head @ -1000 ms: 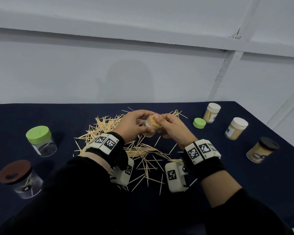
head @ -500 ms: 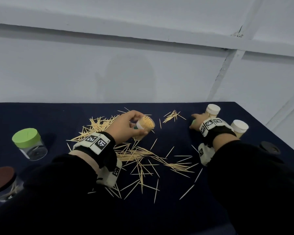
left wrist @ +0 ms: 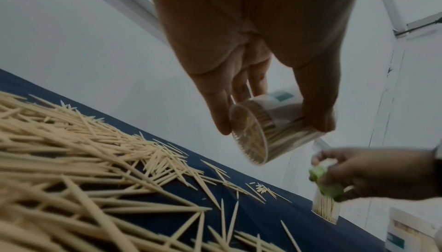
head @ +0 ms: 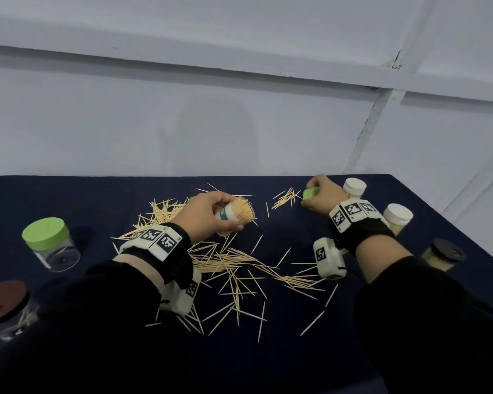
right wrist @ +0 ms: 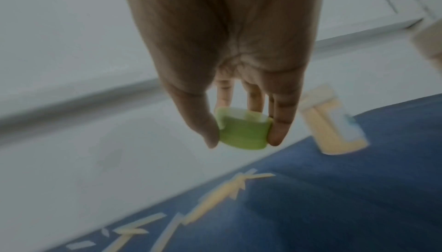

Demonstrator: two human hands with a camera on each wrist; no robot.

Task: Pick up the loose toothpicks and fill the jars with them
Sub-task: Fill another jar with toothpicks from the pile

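The left hand [head: 204,214] grips a small clear plastic jar [head: 235,216] packed full of toothpicks, tilted and uncapped above the table [head: 353,322], so the smooth thin sticks could slide out if it tips further. The right hand [head: 323,194] pinches a round green lid [right wrist: 241,133] between thumb and fingertips; the lid could jam on protruding tips. Loose toothpicks [head: 234,268] lie strewn across the dark cloth.

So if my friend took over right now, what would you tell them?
Left hand grips the full jar, tilted and open, above the table. Right hand pinches its small green lid. Done: that jar is packed; three capped, filled jars stand at the right. Left: cap this jar, then gather the loose toothpicks into the two big jars at the left.
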